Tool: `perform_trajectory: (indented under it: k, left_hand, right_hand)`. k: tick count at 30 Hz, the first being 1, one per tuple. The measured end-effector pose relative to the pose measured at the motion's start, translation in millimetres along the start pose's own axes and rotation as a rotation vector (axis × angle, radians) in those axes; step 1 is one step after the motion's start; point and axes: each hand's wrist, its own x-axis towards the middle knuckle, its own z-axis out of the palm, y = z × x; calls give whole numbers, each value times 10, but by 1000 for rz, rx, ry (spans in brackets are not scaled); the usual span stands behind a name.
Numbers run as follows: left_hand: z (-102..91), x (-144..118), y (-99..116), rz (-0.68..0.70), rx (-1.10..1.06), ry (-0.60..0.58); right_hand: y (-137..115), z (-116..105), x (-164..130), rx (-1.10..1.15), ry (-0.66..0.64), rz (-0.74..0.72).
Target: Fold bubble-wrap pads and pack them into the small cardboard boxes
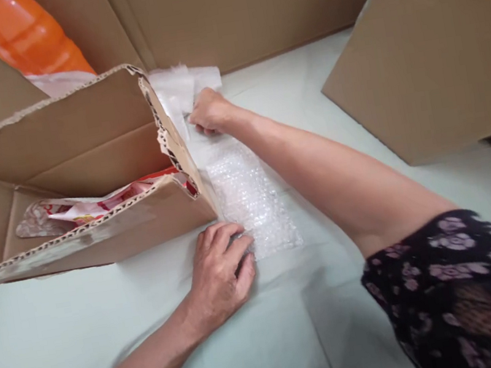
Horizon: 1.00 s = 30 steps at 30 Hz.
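Observation:
A strip of clear bubble wrap (252, 198) lies on the pale green surface (112, 342), running away from me beside a torn cardboard box (80, 142). My left hand (222, 271) presses flat on the near end of the bubble wrap, fingers spread. My right hand (210, 112) reaches across to the far end and pinches the white wrap (179, 89) there, fingers closed on it. The box lies on its side with its opening toward me; a red and white printed bag (73, 211) shows inside it.
An orange plastic item (24, 35) sits behind the box at the upper left. Flat cardboard sheets stand along the back (245, 3) and lie at the right (430, 55). My dark flowered sleeve (467, 286) fills the lower right.

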Motion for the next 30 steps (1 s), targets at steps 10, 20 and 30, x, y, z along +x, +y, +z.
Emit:
perform_trajectory:
  k: [10,20,30]
  left_hand:
    - [-20,-6,22,7,-4,-7]
    - [-15,-15,-11,27,-1,4]
    - [18,-1,11,31,39,45]
  right_hand:
    - [-37,-112,-150,218,53,-107]
    - [-91,-1133,-846,376,425,-490]
    - [991,-934,-1584,404,781,-44]
